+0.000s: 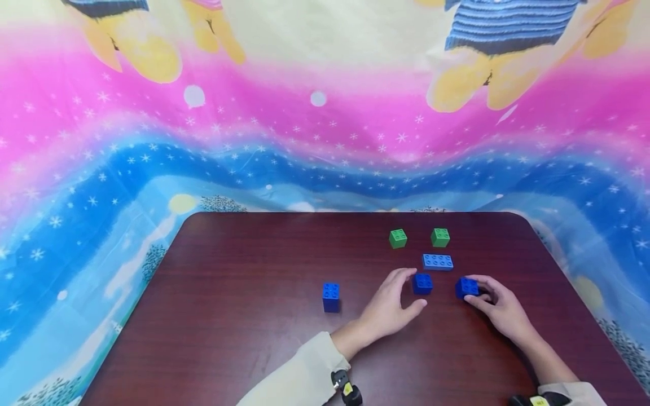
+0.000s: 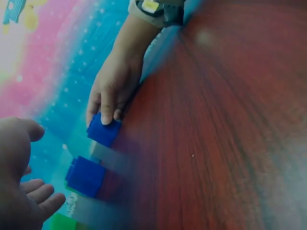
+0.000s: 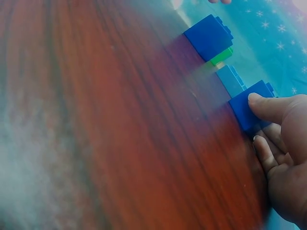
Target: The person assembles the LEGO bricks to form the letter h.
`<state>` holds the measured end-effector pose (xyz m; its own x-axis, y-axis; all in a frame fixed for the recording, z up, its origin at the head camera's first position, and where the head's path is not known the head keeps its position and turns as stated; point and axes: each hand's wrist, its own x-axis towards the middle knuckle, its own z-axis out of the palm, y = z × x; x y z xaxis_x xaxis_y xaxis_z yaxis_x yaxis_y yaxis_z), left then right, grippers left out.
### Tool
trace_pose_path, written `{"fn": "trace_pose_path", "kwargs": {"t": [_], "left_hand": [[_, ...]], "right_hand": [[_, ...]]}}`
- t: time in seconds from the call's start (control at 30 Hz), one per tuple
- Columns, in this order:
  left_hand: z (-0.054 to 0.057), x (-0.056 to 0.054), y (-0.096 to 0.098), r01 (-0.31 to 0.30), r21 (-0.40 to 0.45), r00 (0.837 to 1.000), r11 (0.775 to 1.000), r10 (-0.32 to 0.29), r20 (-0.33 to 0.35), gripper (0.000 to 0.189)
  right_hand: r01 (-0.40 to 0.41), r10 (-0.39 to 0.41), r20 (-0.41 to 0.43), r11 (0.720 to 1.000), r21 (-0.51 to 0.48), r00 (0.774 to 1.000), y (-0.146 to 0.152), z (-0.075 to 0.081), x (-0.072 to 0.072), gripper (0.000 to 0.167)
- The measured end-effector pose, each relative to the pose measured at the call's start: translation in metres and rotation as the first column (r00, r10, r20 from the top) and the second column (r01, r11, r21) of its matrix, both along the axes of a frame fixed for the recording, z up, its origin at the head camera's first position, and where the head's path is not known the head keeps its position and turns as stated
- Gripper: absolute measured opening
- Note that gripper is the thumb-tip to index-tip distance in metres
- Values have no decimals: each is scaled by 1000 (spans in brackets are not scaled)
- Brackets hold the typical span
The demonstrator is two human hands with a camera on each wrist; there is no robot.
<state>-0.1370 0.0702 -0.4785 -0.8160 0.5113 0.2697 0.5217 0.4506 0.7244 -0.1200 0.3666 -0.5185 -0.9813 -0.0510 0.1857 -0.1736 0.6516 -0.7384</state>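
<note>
On the right half of a dark red-brown wooden table (image 1: 228, 304), my right hand (image 1: 508, 316) pinches a dark blue square plastic brick (image 1: 466, 288)

My grip on this brick is snug: the thumb presses its near face and the fingers curve round behind it. Its studs point up; I cannot tell whether its base rests on the wood.

To the left of it, across a gap of bare wood, sits a second dark blue square brick with four studs (image 1: 422, 285). My left hand (image 1: 388, 310) is at that brick's left side, thumb and fingers well parted in a wide curve, with nothing in its hold. The fingertips are just beside the brick's far left corner; I cannot tell whether they touch.

Just beyond the second brick lies a light blue rectangular plastic brick with eight studs (image 1: 438, 262). Farther back, near the table's far edge, stand two bright green square bricks, one on the left (image 1: 398, 238) and one on the right (image 1: 440, 238), apart from each other. A taller dark blue block (image 1: 331, 298) stands upright to the left of my left hand.

I wear pale beige sleeves (image 1: 299, 366). Behind the table hangs a pink and blue cloth printed with white snowflakes (image 1: 284, 163).
</note>
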Motion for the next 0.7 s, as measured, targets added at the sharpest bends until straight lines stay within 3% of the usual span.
{"fn": "trace_pose_path", "kwargs": {"t": [0.3,0.47,0.7], "left_hand": [[-11,-16,15,-29,31,998,999,27,49,65],[-15,-20,21,-6,32,997,999,4,72,69],[-22,-25,26,-44,7,992,999,43,116,68]], "right_hand": [[19,-19,7,1000,0,1000,0,-2,-1,42],[17,-17,7,1000,1,1000,1,-2,-2,42],[12,-12,-9,1000,-4,1000,1,-3,-1,42]]}}
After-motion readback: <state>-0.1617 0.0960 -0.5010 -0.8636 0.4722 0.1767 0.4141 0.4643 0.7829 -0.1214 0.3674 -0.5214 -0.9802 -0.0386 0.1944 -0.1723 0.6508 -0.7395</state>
